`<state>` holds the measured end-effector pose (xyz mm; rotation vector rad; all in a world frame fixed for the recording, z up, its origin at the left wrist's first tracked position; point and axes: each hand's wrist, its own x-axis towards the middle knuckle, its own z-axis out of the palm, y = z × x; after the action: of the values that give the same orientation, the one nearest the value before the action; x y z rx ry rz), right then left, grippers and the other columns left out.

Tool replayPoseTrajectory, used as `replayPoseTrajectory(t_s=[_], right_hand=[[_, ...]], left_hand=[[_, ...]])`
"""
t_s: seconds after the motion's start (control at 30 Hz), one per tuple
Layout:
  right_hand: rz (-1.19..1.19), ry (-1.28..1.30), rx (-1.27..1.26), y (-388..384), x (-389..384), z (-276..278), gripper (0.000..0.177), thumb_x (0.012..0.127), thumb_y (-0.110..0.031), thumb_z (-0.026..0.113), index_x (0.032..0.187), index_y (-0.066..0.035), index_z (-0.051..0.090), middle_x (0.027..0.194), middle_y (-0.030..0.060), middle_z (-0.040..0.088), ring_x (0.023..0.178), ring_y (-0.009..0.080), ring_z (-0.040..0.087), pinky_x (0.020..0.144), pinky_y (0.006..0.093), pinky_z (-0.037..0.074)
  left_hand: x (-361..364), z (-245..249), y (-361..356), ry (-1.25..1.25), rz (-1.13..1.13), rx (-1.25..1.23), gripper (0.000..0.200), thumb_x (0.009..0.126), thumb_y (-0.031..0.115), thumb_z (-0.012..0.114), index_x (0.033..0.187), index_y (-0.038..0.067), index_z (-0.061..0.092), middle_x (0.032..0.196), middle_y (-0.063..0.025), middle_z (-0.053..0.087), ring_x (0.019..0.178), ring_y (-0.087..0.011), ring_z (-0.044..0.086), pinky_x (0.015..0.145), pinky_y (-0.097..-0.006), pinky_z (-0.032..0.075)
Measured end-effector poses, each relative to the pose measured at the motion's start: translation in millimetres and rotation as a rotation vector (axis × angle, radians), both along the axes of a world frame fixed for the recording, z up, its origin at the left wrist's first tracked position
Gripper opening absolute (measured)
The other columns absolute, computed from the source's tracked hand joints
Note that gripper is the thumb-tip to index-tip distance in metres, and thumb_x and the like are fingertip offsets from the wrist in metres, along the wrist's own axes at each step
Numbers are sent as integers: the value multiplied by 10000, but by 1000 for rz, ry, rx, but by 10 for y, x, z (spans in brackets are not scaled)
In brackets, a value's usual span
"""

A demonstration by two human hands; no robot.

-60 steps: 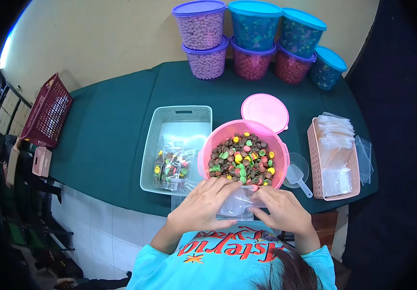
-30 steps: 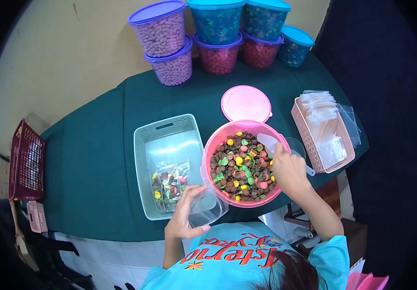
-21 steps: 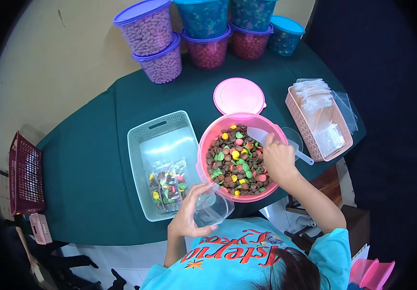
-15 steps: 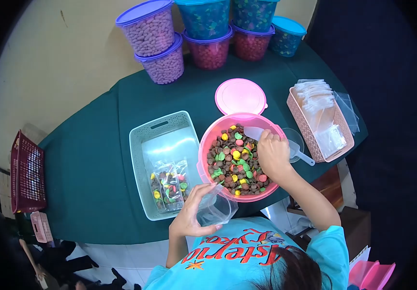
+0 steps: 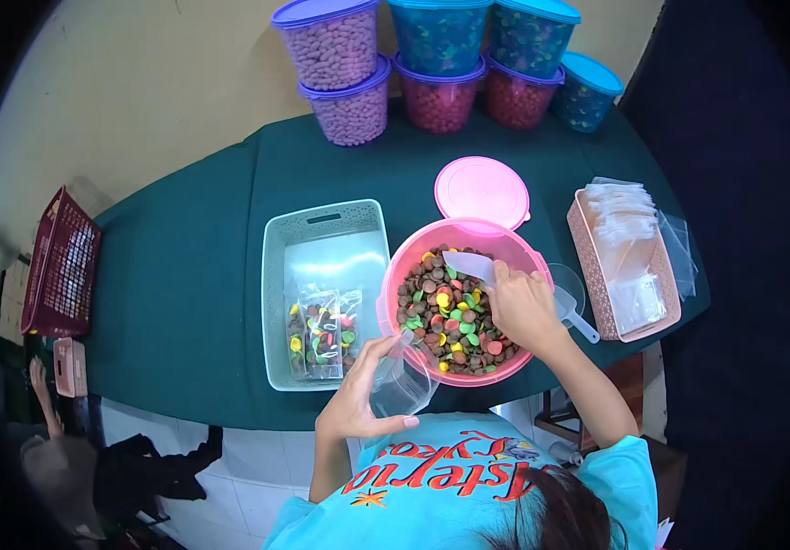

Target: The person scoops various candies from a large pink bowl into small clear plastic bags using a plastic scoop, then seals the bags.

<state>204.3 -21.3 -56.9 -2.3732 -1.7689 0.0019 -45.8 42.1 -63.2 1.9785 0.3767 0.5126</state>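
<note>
In my left hand [image 5: 358, 390] is a clear plastic bag [image 5: 401, 380], spread open with thumb and fingers around it, beside the near left rim of a pink bowl [image 5: 393, 339]. The bowl holds chocolate-brown, yellow, green and red candy pieces [image 5: 455, 316]. My right hand [image 5: 523, 307] grips a whitish plastic scoop [image 5: 470, 266]. Its blade rests at the candy surface, while a pale handle end [image 5: 584, 327] shows past the rim. Left of the bowl, a mint-green basket [image 5: 274, 275] contains several filled clear packets [image 5: 322, 339].
A pink lid [image 5: 482, 191] lies behind the bowl. On the right, a pink basket [image 5: 603, 307] holds plastic bags [image 5: 622, 215]. Lidded tubs [image 5: 349, 115] are stacked at the back. A maroon basket [image 5: 63, 266] stands far left. Another person's arm [image 5: 45, 394] shows at lower left.
My head view has shifted, so the table contents appear displaced. The scoop blade has moved left and nearer over the candy with my right hand. My left hand still holds the bag beside the bowl.
</note>
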Motion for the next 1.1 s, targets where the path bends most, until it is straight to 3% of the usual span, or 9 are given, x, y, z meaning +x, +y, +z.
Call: replayPoseTrajectory(t_s=[0.2, 0.3, 0.4, 0.5, 0.57, 0.73, 0.9, 1.1], right_hand=[[131, 167, -21, 100, 94, -18, 291, 780, -144, 521, 985, 56, 469, 722, 210, 592, 692, 357, 579, 673, 423, 408], [223, 238, -109, 111, 144, 116, 287, 786, -155, 515, 991, 43, 477, 731, 214, 593, 702, 373, 572, 681, 435, 402], [311, 273, -158, 212, 147, 11, 275, 795, -160, 505, 997, 26, 489, 736, 212, 593, 719, 380, 567, 690, 441, 390], [337, 271, -157, 295, 117, -50, 254, 810, -161, 484, 1003, 3, 499, 776, 192, 593, 786, 358, 561, 714, 430, 361], [378, 178, -94, 312, 173, -75, 240, 817, -177, 472, 980, -8, 526, 752, 150, 608, 796, 289, 565, 722, 410, 341], [447, 240, -265, 314, 249, 91, 236, 814, -177, 461, 985, -49, 560, 854, 159, 592, 856, 284, 535, 718, 417, 313], [494, 261, -164, 317, 209, 48, 249, 826, -198, 440, 967, -42, 574, 815, 148, 577, 875, 295, 528, 723, 422, 306], [620, 310, -405, 244, 330, 186, 290, 810, -208, 438, 1002, -51, 589, 806, 154, 564, 870, 288, 530, 754, 420, 296]], left_hand=[[1, 27, -146, -21, 77, 11, 912, 539, 297, 742, 1285, 12, 300, 1190, -179, 398, 1079, -280, 424, 941, -386, 313], [-28, 10, -234, -32, 127, 27, 878, 568, 316, 704, 1280, -1, 302, 1166, -171, 396, 1075, -277, 420, 941, -387, 307], [-7, -43, -333, -147, 176, -124, 813, 621, 373, 603, 1263, -27, 304, 1138, -160, 375, 1053, -276, 413, 923, -380, 321], [18, -69, -429, -149, 230, -173, 817, 619, 379, 604, 1262, -24, 302, 1145, -163, 370, 1060, -268, 401, 907, -374, 336], [27, -105, -463, -138, 249, -154, 829, 607, 377, 609, 1263, -19, 293, 1148, -162, 366, 1077, -263, 385, 895, -375, 347], [54, -120, -530, -147, 268, -154, 843, 577, 325, 635, 1268, -7, 284, 1171, -161, 365, 1079, -265, 375, 895, -377, 352], [108, -67, -573, -138, 303, -117, 858, 564, 322, 664, 1268, 1, 292, 1184, -162, 365, 1073, -262, 384, 899, -378, 355], [80, -75, -554, -123, 331, -60, 878, 548, 285, 721, 1264, -10, 307, 1175, -167, 378, 1089, -272, 405, 922, -385, 349]])
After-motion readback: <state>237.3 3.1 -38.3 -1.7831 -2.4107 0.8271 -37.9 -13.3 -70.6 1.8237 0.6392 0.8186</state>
